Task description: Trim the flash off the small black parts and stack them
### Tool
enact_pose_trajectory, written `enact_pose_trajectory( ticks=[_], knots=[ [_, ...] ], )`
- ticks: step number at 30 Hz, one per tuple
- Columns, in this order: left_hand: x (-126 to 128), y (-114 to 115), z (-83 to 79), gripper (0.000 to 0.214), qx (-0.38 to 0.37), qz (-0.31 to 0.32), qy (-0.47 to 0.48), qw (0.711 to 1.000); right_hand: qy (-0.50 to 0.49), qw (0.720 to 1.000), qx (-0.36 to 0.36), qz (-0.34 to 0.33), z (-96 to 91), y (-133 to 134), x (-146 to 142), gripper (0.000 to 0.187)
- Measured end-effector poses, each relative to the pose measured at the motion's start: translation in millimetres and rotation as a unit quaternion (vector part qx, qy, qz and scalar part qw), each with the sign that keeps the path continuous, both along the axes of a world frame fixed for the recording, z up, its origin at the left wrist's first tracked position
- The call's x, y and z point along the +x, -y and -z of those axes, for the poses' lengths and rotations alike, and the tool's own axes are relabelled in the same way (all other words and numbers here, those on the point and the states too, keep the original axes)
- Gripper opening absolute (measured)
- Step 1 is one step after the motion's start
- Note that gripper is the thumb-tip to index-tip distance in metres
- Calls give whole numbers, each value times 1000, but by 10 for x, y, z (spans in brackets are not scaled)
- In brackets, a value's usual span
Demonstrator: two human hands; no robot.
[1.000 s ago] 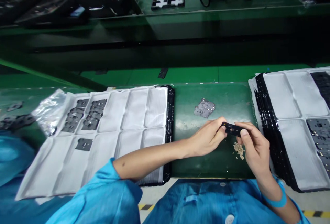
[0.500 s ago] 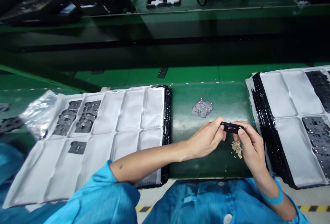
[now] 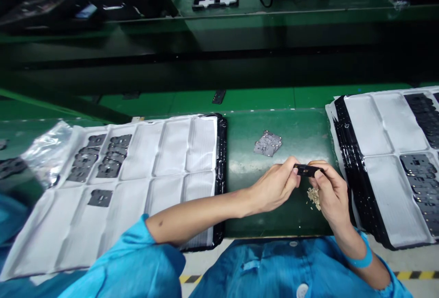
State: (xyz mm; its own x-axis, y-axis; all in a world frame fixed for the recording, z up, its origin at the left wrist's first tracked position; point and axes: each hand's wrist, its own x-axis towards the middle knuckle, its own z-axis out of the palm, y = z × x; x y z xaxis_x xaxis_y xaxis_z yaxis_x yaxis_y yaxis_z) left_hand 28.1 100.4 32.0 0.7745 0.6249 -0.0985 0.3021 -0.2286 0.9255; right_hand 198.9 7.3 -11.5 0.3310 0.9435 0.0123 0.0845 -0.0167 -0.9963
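Note:
Between my two hands is a small black plastic plate (image 3: 306,170), held level above the green bench. My left hand (image 3: 276,186) pinches its left end. At its right end, my right hand (image 3: 332,192) grips it with the thumb on the near side. Below the plate, partly behind my right hand, lies a small heap of tiny brass-coloured pieces (image 3: 313,197). A loose pile of dark grey flat plates (image 3: 268,143) rests on the bench beyond my left hand.
On the left is a white-lined compartment tray (image 3: 171,147) with several grey plates (image 3: 113,156). A second white-lined tray (image 3: 368,124) stands on the right, also with plates. A single dark plate (image 3: 218,96) lies farther back, below a raised green shelf (image 3: 308,2).
The black plate has tilted, so less of its face shows now. Both hands keep their hold in nearly the same spot, and the view has shifted slightly.

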Motion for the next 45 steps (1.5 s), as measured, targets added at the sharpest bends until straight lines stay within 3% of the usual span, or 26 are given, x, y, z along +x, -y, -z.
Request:
enact_pose_trajectory(
  ticks=[9,13,18,27,37,45],
  knots=[
    [-10,6,32,19,23,2,-14,1000,29,999,2,16,-12,-30,-37,18],
    [-9,-2,27,22,-10,0,-5,1000,17,1000,-2,-9,4,16,4,16],
    [-21,-3,-1,24,-58,-3,24,998,-22,997,-17,-68,-63,78,80,29],
    [-41,-34,-4,31,-78,-10,49,996,73,996,13,-57,-179,46,-17,20],
    [-85,-16,27,33,-107,3,63,992,63,997,0,-40,-185,58,-6,21],
    [-64,-4,54,37,-121,-36,71,989,77,994,19,-71,-166,76,-15,24]
  ],
)
